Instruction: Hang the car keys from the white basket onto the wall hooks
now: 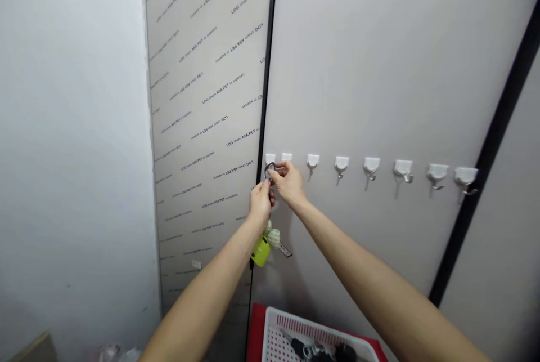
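Printing: dark slanted rows repeating "LOG chem ASA PET", followed by a smaller word too unclear to read with certainty, cover the protective film (206,97) on the left-hand panel.

Left hand: raised (259,202), wrist bent, fingers closed, fingertips pinching the lower edge of the key ring.

Right hand: raised just beside the left (289,183), reaching in from the other side, thumb and fingers closed on the key ring's right side.

Arms: both bare forearms rise from the bottom corners and converge at the hands, the left steeper, the right longer and more slanted.

Key ring: metal loop (270,170) held between both hands, right under the first white adhesive hook (270,158); whether it is on that hook cannot be told.

Hanging below: yellow-green fob (260,251), pale green-and-white knotted charm (273,237) and small dark tag (285,250), below the hands.

Hooks: eight white adhesive hooks in a row across the grey panel (379,69); the two nearest the hands show only their white bases, the others metal hooks.

Basket: white plastic basket (278,322) at the bottom edge, on something red (255,334), with dark-headed keys (314,351) inside.

Beside: black strip (266,69) along the panel join; white wall (71,125) at left.
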